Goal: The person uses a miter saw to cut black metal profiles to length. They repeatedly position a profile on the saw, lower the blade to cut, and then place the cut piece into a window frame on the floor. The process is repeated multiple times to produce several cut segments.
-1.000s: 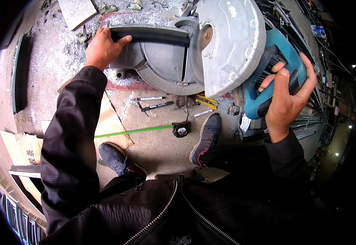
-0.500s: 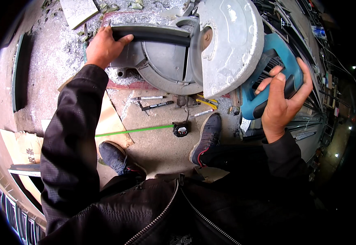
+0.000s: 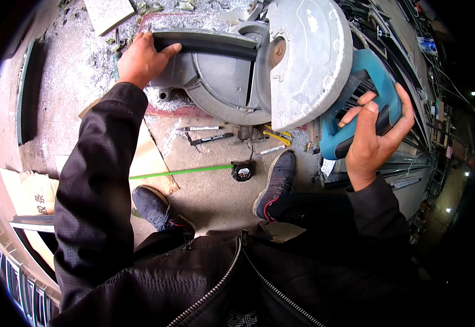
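Note:
My left hand (image 3: 141,61) presses a dark, narrow profile strip (image 3: 215,49) against the fence of a miter saw (image 3: 221,82), with the thumb along its near side. The strip runs right toward the blade, where the grey blade guard (image 3: 316,60) hides its far end. On the right, my right hand (image 3: 371,144) is wrapped round the saw's teal loop handle (image 3: 380,68), the thumb and some fingers reaching into the opening. The blade's cutting edge is hidden behind the guard.
Near my feet lie a tape measure (image 3: 242,171) with its green tape pulled out left, markers (image 3: 199,128), and a yellow-handled tool (image 3: 277,135). Cardboard (image 3: 149,158) lies at left. A dark profile (image 3: 28,92) lies far left; metal lengths (image 3: 406,163) are stacked right.
The teal handle and my right hand sit slightly lower in the picture. My left hand keeps its hold on the strip; the whole view has shifted a little.

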Demonstrator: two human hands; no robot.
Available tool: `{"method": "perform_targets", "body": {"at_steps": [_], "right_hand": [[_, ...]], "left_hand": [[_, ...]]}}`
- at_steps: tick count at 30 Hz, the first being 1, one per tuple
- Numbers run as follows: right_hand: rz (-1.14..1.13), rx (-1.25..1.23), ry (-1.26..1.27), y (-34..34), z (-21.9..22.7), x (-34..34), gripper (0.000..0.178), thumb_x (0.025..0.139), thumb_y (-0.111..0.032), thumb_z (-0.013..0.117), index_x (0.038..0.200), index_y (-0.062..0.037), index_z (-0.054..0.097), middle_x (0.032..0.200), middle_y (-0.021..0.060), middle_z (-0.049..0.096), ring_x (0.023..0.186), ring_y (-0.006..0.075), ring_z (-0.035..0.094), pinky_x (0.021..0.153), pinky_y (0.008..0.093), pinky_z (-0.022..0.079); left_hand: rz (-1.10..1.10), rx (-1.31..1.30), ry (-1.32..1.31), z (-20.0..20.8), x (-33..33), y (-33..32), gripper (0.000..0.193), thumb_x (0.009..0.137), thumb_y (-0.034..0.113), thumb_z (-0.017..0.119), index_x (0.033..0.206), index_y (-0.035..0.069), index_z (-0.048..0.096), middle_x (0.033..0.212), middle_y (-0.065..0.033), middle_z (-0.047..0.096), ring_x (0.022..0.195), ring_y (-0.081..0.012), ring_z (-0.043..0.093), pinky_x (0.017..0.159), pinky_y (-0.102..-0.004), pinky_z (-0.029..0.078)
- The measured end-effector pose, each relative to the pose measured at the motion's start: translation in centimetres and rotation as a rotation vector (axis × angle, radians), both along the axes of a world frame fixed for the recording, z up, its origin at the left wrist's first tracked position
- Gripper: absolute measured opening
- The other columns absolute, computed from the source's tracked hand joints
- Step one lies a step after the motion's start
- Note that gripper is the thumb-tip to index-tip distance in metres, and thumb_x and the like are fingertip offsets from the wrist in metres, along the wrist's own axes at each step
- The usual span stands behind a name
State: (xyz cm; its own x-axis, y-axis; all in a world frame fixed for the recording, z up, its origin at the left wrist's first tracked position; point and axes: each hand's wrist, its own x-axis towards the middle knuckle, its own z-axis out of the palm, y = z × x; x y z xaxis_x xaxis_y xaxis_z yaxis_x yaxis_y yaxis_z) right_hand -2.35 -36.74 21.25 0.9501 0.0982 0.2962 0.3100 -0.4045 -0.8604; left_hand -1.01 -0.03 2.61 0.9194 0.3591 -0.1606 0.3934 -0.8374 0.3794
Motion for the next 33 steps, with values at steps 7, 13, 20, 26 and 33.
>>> {"method": "perform_targets", "body": {"at_steps": [7,13,20,26,33], "right_hand": [[0.005,0.002,-0.001,-0.2,-0.5,-0.4,0.056,0.098,0.003,0.051,0.148,-0.0029,0.027,0.103,0.0141,0.060,0.067,0.0134,0.057,0.065,0.0281,0.054],[-0.017,0.019,0.019,-0.1,-1.1,-0.9,0.058,0.097,0.003,0.051,0.149,-0.0044,0.025,0.105,0.0143,0.059,0.068,0.0135,0.057,0.066,0.0286,0.054],[-0.029,0.004,0.016,-0.4,-1.8,-1.5,0.060,0.096,0.004,0.051,0.149,-0.0050,0.024,0.108,0.0150,0.059,0.068,0.0138,0.056,0.067,0.0292,0.054],[-0.021,0.012,-0.004,-0.5,-2.7,-2.0,0.060,0.095,0.005,0.052,0.148,-0.0050,0.024,0.107,0.0154,0.059,0.068,0.0149,0.057,0.067,0.0301,0.054],[-0.018,0.046,-0.040,-0.7,-4.2,-2.7,0.061,0.094,0.006,0.051,0.148,-0.0053,0.024,0.106,0.0169,0.059,0.068,0.0162,0.057,0.068,0.0320,0.054]], "left_hand": [[-0.008,0.023,-0.014,-0.1,0.0,0.0,0.074,0.087,0.067,0.071,0.114,-0.001,0.066,0.116,-0.0172,0.067,0.109,-0.0374,0.069,0.094,-0.0466,0.054],[0.000,0.024,-0.013,-0.4,-0.1,0.1,0.075,0.087,0.067,0.070,0.116,-0.001,0.066,0.117,-0.0171,0.067,0.110,-0.0370,0.069,0.095,-0.0464,0.054],[-0.002,0.014,0.011,0.1,-0.1,0.0,0.076,0.087,0.068,0.070,0.119,-0.001,0.066,0.119,-0.0170,0.067,0.112,-0.0367,0.069,0.096,-0.0460,0.054],[0.002,0.019,-0.007,-0.5,0.0,0.2,0.078,0.087,0.068,0.070,0.122,-0.001,0.066,0.123,-0.0174,0.067,0.115,-0.0364,0.068,0.098,-0.0455,0.054],[0.010,0.000,0.013,-0.1,0.0,0.0,0.078,0.087,0.068,0.070,0.123,-0.002,0.066,0.124,-0.0184,0.067,0.115,-0.0368,0.068,0.098,-0.0454,0.054]]}}
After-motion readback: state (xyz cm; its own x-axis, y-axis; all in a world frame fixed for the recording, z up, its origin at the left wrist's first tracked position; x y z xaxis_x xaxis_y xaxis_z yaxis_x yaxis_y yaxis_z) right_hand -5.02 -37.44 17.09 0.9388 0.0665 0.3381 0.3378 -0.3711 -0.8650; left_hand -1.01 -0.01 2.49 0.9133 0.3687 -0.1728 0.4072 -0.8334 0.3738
